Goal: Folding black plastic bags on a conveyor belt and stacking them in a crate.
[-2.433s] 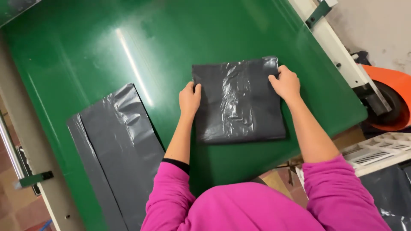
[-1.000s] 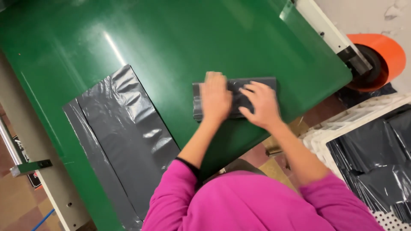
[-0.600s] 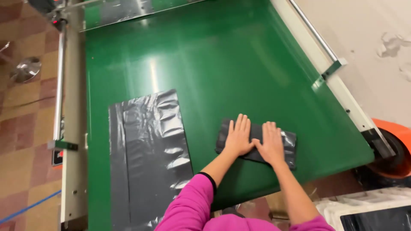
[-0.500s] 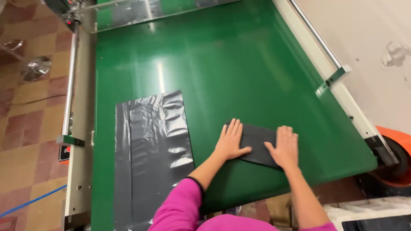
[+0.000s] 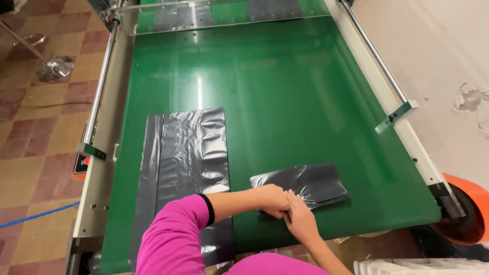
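Both hands, left hand and right hand, pinch near-left edge of folded black bag; rest extends rightward.

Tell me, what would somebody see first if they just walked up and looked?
Probably the big shiny green belt, which fills most of the view. Near its front edge, the left hand and right hand meet at the corner of a small folded black plastic bag. Another black bag lies flat and unfolded to the left.

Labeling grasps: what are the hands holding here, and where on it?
Both the left hand and right hand grip the folded black plastic bag at its near-left end.
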